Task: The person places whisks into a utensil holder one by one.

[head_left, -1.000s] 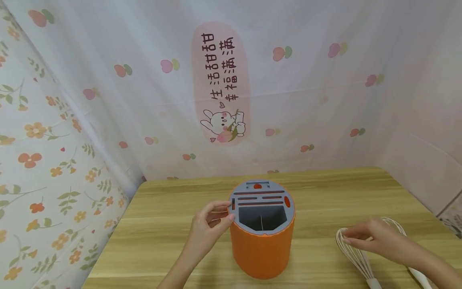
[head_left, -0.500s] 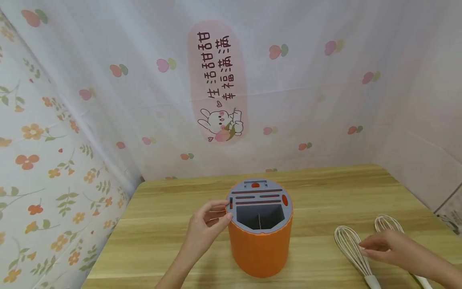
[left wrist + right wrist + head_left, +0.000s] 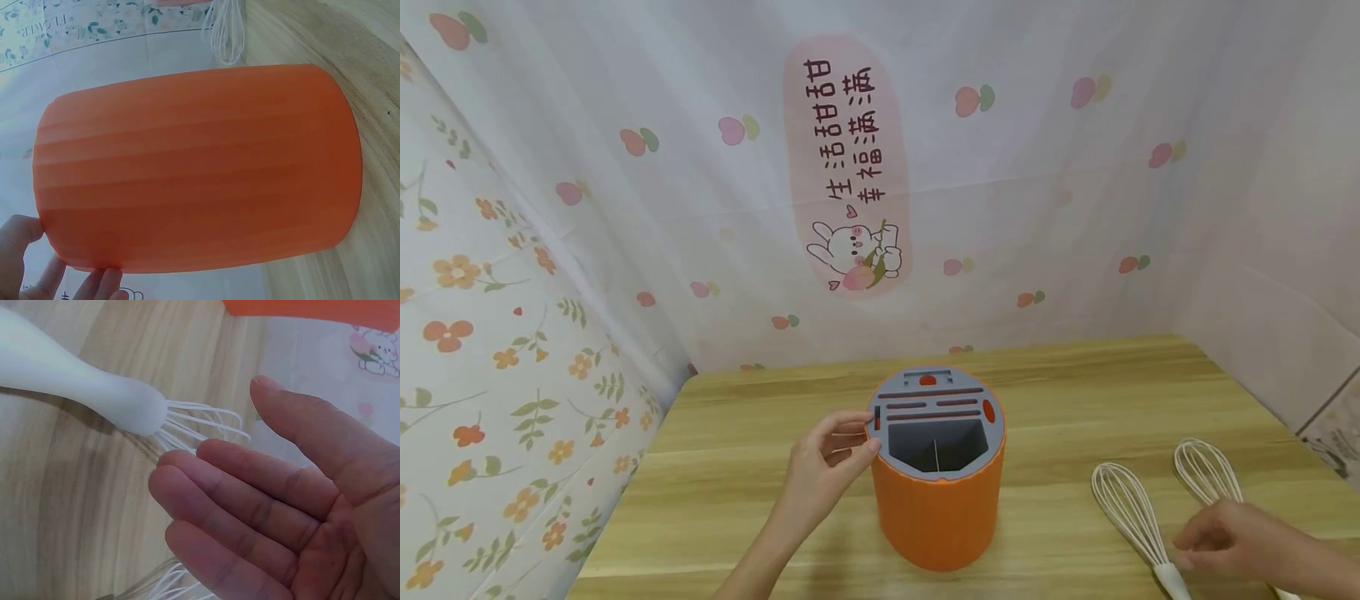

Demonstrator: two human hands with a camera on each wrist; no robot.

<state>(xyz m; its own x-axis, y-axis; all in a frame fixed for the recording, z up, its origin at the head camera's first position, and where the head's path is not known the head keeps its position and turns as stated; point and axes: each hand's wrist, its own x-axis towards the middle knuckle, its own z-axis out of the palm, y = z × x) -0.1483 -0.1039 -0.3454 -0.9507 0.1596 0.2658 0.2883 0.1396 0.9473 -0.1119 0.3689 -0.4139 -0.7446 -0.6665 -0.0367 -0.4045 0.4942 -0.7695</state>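
An orange cylindrical utensil holder stands upright on the table, with a grey slotted top that has a divided compartment. My left hand holds its left rim, thumb at the front and fingers farther back; in the left wrist view its fingertips lie along the holder's edge. Two white whisks lie at the right: one whisk nearer the holder, another whisk farther right. Over the handles hovers my right hand, holding nothing. The right wrist view shows its fingers loosely extended beside a whisk handle.
The wooden table reaches back to a printed curtain. A floral curtain hangs along the left side, and a pale sheet closes off the right.
My right hand has moved right and toward me, away from the first whisk's wires to beside its handle. The left hand keeps its place on the holder, and the view has shifted slightly.
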